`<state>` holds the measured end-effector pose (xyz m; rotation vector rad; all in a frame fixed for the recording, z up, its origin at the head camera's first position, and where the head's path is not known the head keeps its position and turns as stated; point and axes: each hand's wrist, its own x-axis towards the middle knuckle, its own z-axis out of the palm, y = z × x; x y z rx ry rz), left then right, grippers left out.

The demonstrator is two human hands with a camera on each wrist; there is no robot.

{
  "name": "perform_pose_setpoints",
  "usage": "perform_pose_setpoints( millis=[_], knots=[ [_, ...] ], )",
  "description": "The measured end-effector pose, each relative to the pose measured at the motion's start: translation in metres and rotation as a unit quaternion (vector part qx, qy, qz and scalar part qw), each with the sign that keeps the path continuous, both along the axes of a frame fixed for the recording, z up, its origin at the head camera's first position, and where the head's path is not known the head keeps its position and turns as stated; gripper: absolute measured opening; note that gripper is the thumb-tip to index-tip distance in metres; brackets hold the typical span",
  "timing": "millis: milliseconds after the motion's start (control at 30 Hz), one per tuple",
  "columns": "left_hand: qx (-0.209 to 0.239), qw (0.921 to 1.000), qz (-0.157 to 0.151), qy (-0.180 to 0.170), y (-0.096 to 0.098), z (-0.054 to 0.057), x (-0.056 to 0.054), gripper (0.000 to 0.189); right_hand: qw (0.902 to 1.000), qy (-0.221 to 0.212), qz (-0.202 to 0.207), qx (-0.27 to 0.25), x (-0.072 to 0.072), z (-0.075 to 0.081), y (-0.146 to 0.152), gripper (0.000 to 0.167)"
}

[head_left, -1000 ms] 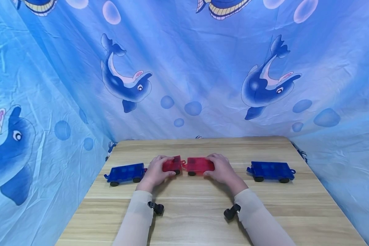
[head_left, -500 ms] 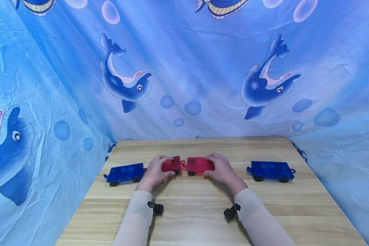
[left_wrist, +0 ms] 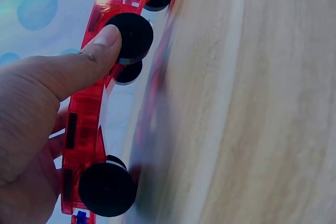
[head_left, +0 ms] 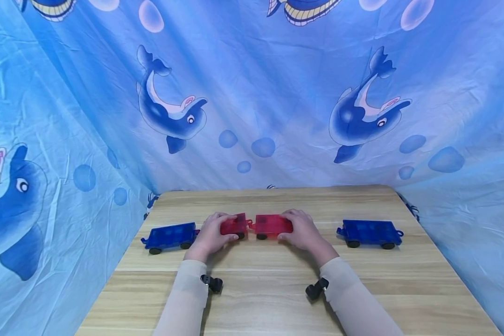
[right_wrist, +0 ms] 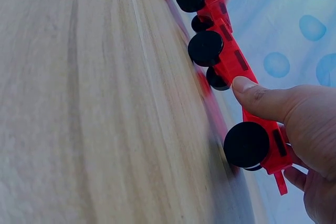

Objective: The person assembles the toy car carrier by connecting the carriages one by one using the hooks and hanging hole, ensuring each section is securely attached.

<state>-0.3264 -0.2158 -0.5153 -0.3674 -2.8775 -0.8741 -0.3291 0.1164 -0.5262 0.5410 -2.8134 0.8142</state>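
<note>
My left hand [head_left: 210,234] grips a see-through red toy train car [left_wrist: 84,124] from behind, thumb over a black wheel [left_wrist: 134,36] at its far end. With thumb and fingers, my right hand [head_left: 303,228] holds a second red train car [head_left: 272,224] by its right part. Between the two, the hook and loop [head_left: 250,225] overlap. A blue train car [head_left: 171,236] stands left of my left hand, and a bit of its blue coupling [left_wrist: 81,217] shows at the red car's rear loop. Some of each red car is hidden by the hands.
Another blue train car [head_left: 370,233] stands apart on the right of the wooden table [head_left: 260,289], with a hook on its left end and a loop on its right. A blue dolphin-print curtain [head_left: 252,93] hangs behind the table and at both sides.
</note>
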Motion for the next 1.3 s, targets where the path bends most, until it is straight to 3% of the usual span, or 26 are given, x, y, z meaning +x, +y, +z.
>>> perform_pose_setpoints(
  millis=[367,933,1300],
  knots=[
    [-0.026,0.9993,-0.022,0.015,0.0003,0.0020,0.0005,0.060,1.0000,0.000,0.006,-0.008,0.0002,0.0027,0.0008,0.071],
    [-0.023,0.9996,-0.015,0.008,0.0001,0.0011,0.0005,0.061,0.9999,-0.002,0.016,0.002,-0.0021,0.0019,0.0023,0.071],
    [-0.020,0.9996,-0.018,0.003,-0.0015,0.0005,0.0017,0.063,0.9991,-0.018,0.039,0.003,0.0022,0.0094,0.0076,0.070]
  ],
)
